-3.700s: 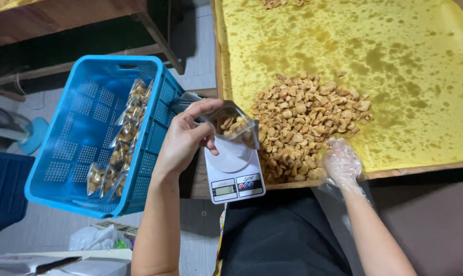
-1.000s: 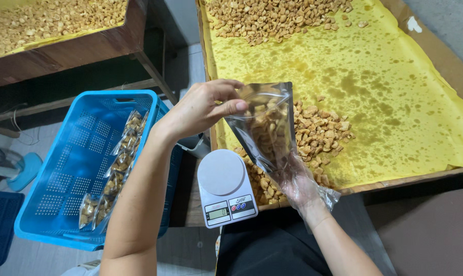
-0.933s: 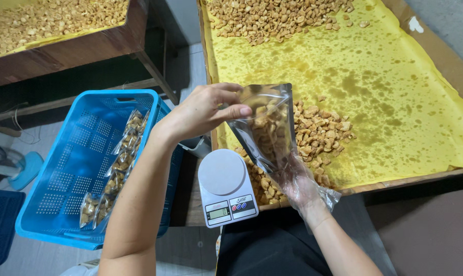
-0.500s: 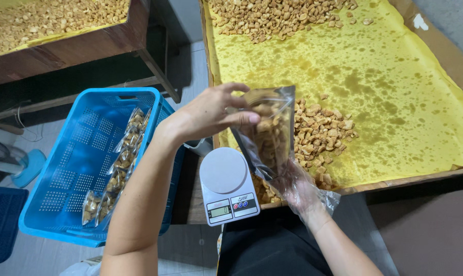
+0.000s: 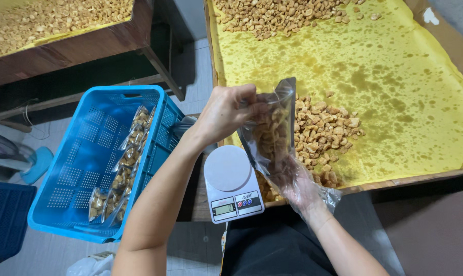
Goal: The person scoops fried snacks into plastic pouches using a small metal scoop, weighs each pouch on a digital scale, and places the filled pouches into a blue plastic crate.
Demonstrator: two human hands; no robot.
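My left hand (image 5: 225,111) pinches the top edge of a clear plastic pouch (image 5: 270,132) partly filled with pale fried snack pieces, holding it upright above the table edge. My right hand (image 5: 299,185), covered by a thin clear plastic glove, grips the pouch's bottom from below. Right behind the pouch lies a loose pile of the same snack pieces (image 5: 323,134) on yellow, oil-spotted paper (image 5: 395,92). A small white digital kitchen scale (image 5: 231,182) with a bare round platform sits just left of the pouch.
A blue plastic crate (image 5: 88,168) on the left holds a row of filled pouches (image 5: 120,174). More snack pieces (image 5: 272,15) lie at the tray's far end. A second wooden table (image 5: 58,30) with snacks stands at top left. A dark blue crate (image 5: 6,220) sits at bottom left.
The pouch was lifted off the scale and raised upright; my right hand moved from the snack pile to the pouch's bottom. In the last second the pouch turned slightly edge-on.
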